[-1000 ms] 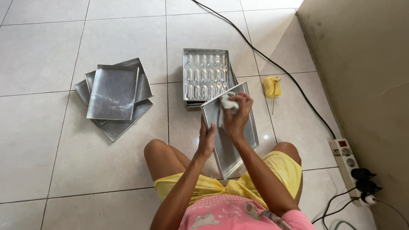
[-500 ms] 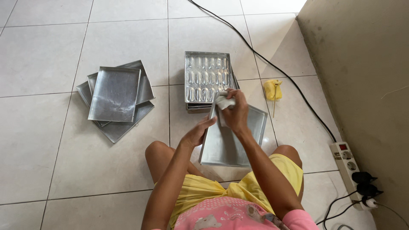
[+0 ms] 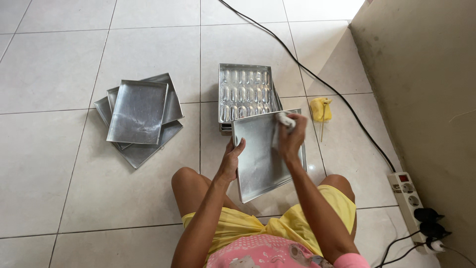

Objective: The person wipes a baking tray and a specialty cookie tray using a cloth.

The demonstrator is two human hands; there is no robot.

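Note:
A flat metal baking tray (image 3: 260,164) rests tilted over my lap in the head view. My left hand (image 3: 231,160) grips its left edge. My right hand (image 3: 290,138) presses a small white cloth (image 3: 284,120) against the tray's upper right corner. Just beyond the tray, a stack of metal trays (image 3: 245,93) with oblong moulds lies on the tiled floor.
A loose pile of flat metal trays (image 3: 139,115) lies to the left on the floor. A yellow brush-like object (image 3: 320,109) sits to the right of the moulded trays. A black cable (image 3: 317,77) runs along the wall to a power strip (image 3: 410,196) at lower right.
The tray has dropped from steeply upright to a flatter tilt over my lap. My left hand let go briefly, then took the left edge again. My right hand keeps the cloth near the top.

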